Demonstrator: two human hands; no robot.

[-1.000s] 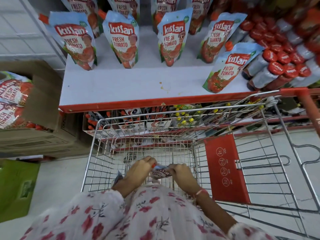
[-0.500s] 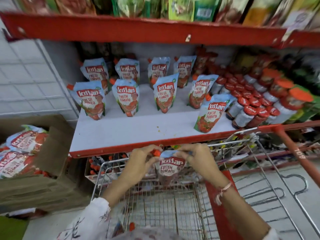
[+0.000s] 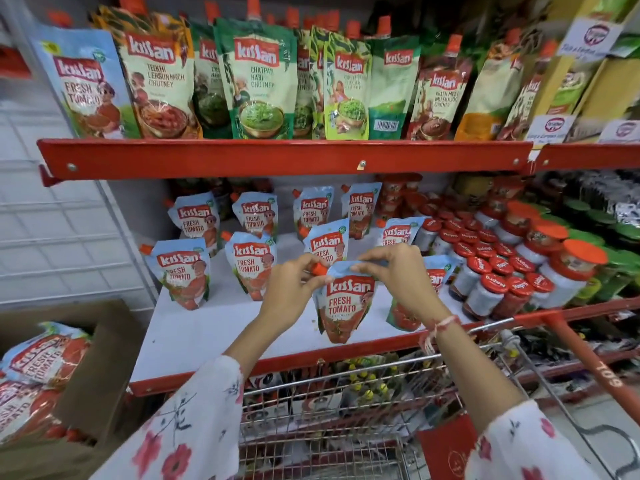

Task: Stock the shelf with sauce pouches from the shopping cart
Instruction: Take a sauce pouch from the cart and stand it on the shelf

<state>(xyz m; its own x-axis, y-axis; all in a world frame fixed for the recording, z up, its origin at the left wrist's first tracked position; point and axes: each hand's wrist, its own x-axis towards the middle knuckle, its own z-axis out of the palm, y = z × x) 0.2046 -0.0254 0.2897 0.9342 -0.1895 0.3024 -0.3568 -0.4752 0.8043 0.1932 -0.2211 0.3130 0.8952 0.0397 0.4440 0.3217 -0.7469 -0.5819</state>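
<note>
Tomato pouch (image 3: 341,306) – over white shelf (image 3: 207,327)

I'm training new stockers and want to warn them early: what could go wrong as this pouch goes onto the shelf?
1. Both hands, left hand and right hand, pinch only the top edge of the pouch, so it might topple once released.
2. It sits near the shelf's red front lip and could tip off into the cart.
3. The right hand is close to another pouch and may knock it over.
</note>
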